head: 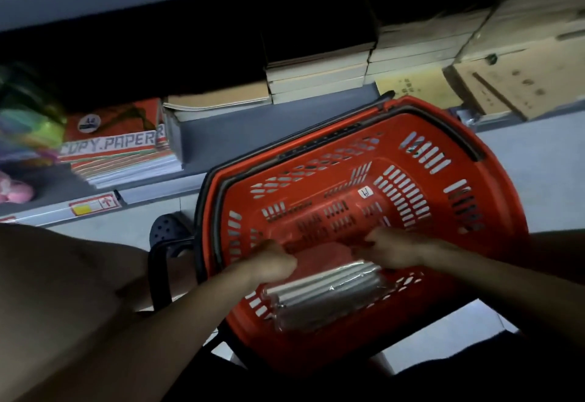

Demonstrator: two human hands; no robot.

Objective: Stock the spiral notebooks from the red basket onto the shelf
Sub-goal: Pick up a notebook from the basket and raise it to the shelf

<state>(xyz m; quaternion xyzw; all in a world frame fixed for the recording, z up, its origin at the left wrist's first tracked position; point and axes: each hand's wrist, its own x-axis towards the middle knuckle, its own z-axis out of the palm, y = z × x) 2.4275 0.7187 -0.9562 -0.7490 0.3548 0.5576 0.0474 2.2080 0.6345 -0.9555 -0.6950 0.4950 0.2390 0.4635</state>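
Both hands, left (272, 262) and right (392, 249), are curled on a wrapped stack of notebooks (326, 291) inside the red basket (493, 180), below the shelf (221, 129). Slippery wrap could let the stack slide out if lifted unevenly.

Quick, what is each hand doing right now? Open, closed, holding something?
Left hand: fingers curled round the left end of the wrapped pack of notebooks in the red basket.
Right hand: grips its right end.
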